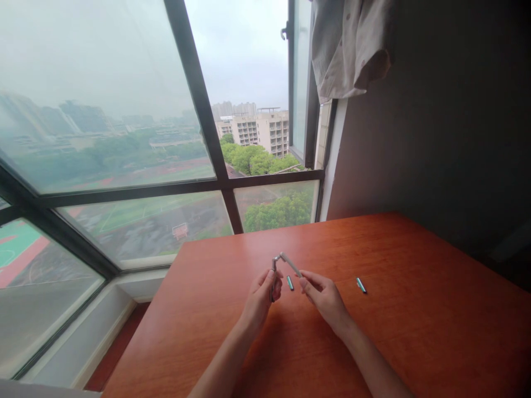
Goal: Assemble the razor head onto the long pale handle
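Note:
Over a reddish wooden table (pixel 415 331), my left hand (pixel 262 296) pinches a thin grey pen-like barrel (pixel 274 271) held upright. My right hand (pixel 323 296) pinches a second thin grey piece (pixel 290 264) that slants up to the left, and the two pieces' upper ends meet at a small angle between my hands. A short teal-and-silver piece (pixel 290 283) lies on the table between my hands. Another similar teal piece (pixel 361 285) lies on the table to the right of my right hand.
The table stands in a corner. A large dark-framed window (pixel 203 110) overlooking sports fields and buildings is at its far and left side. A dark wall (pixel 456 138) runs along the right, with a pale shirt (pixel 352 44) hanging above.

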{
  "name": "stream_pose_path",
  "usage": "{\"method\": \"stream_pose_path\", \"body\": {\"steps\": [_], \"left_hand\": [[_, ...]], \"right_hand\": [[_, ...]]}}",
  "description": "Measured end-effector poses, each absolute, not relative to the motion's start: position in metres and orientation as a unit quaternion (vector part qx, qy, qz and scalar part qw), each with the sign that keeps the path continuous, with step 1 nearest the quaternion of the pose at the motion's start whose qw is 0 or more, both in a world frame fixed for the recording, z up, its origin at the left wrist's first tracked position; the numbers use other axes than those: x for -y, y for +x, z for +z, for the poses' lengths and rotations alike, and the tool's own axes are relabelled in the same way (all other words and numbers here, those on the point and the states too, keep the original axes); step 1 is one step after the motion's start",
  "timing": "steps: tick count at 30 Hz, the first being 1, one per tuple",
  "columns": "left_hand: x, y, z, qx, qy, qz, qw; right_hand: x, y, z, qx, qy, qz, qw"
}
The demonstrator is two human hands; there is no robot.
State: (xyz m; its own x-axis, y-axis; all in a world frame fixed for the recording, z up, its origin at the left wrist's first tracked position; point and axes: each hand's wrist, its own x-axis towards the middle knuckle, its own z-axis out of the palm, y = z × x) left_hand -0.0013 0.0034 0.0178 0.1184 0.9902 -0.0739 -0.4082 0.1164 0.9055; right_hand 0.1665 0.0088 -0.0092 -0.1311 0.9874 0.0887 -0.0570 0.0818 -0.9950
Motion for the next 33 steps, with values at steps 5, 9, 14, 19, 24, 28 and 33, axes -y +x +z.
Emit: {"method": "stream_pose_path", "body": {"steps": [5, 9, 14, 19, 24, 28, 33], "left_hand": [[-0.0034, -0.0013, 0.0185, -0.378, 0.383, 0.539, 0.648], [-0.0033, -0.0013, 0.0181, -0.378, 0.382, 0.542, 0.646], [-0.0032, -0.0012, 0.0175, -0.379, 0.381, 0.549, 0.640], [-0.0033, -0.0009, 0.0176, -0.379, 0.384, 0.546, 0.641], [-0.0030, -0.0006, 0.0175, -0.380, 0.376, 0.546, 0.645], [-0.0035, -0.0005, 0.0163, -0.384, 0.376, 0.547, 0.642], [-0.0043, -0.0003, 0.0156, -0.383, 0.373, 0.547, 0.644]], "right_hand": [[-0.0085, 0.1669, -0.0066, 0.550, -0.446, 0.492, 0.507], [-0.0084, 0.1670, -0.0059, 0.548, -0.453, 0.478, 0.516], [-0.0096, 0.1665, -0.0079, 0.538, -0.446, 0.491, 0.519], [-0.0099, 0.1656, -0.0100, 0.545, -0.439, 0.497, 0.513], [-0.0105, 0.1657, -0.0123, 0.545, -0.435, 0.505, 0.508], [-0.0105, 0.1657, -0.0124, 0.550, -0.437, 0.500, 0.506], [-0.0092, 0.1654, -0.0116, 0.549, -0.431, 0.511, 0.503]]}}
